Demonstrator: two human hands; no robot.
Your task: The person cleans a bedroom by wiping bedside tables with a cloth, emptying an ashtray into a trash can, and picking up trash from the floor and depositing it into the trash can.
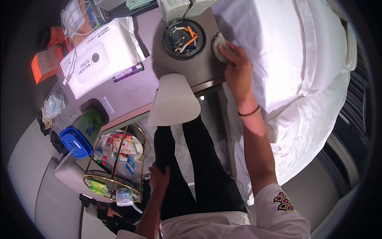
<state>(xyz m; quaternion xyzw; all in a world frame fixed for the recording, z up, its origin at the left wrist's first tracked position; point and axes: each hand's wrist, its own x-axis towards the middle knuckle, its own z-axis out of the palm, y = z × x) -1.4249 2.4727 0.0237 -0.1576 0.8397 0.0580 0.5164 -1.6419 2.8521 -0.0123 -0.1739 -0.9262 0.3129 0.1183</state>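
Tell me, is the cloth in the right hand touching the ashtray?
Apart: the head view shows a strip of tabletop between the cloth and the ashtray.

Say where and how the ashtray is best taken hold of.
I'd pinch the ashtray by its outer rim, coming from the person's right and keeping it level. It is a round, open dish with cigarette butts inside, so tilting could spill them, and boxes crowd its far side. The right hand holds a crumpled cloth, so that should probably be put down first.
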